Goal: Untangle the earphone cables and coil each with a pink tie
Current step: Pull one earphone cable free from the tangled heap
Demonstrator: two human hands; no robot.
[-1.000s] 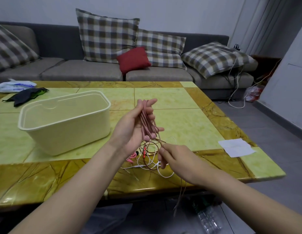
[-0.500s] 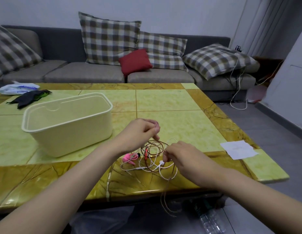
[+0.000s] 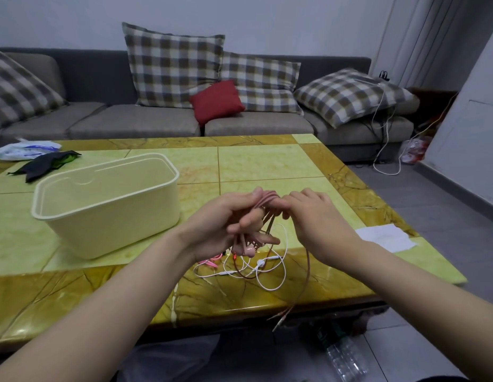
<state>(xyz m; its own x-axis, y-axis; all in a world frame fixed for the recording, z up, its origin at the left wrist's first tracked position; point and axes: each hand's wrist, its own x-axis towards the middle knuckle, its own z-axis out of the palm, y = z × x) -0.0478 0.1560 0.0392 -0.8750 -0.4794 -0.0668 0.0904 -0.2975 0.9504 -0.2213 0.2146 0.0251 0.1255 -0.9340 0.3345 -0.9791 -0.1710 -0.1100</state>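
Note:
My left hand point(image 3: 228, 224) grips a bunch of looped pink earphone cable point(image 3: 263, 197) above the table, its earbuds point(image 3: 249, 250) dangling below my fingers. My right hand point(image 3: 319, 224) pinches the same pink loops at their top. A long brownish-pink strand point(image 3: 306, 271) hangs from my right hand past the table's front edge, ending in a plug point(image 3: 279, 319). Under my hands a white earphone cable point(image 3: 267, 268) lies tangled with a dark red one point(image 3: 237, 267) on the table. A pink tie point(image 3: 210, 262) lies beside them, partly hidden by my left wrist.
A cream plastic tub point(image 3: 107, 205) stands on the green and amber tiled table point(image 3: 267, 166), left of my hands. A white paper sheet point(image 3: 384, 238) lies near the right edge. A black cloth point(image 3: 46, 165) and a plastic bag point(image 3: 24, 150) lie at the far left. A sofa with cushions stands behind.
Both hands have risen from the table and come together. The pink cable has been lifted out of the tangle and is now held by both hands, with a long strand hanging down.

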